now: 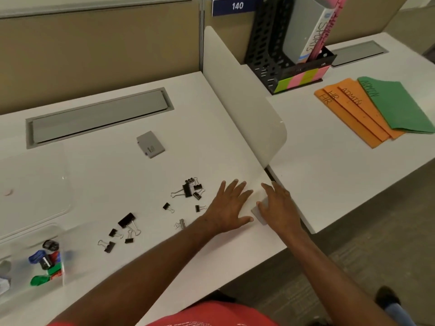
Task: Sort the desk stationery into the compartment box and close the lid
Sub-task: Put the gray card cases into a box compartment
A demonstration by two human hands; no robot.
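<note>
Both hands sit at the desk's right edge: the left hand [229, 204] lies flat, fingers spread; the right hand [279, 205] curls its fingers onto a small white pad [259, 214]. Binder clips [188, 189] lie scattered mid-desk, the clear box [35, 262] at the front-left corner. Judged: gathering continues; next, lift the pad across to a compartment.

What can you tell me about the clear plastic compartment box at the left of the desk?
The clear plastic compartment box sits at the white desk's near-left corner, partly cut off by the frame. Its transparent lid is open and lies back flat. One compartment holds small coloured clips in blue, red, green and black. Neither hand touches it.
</note>
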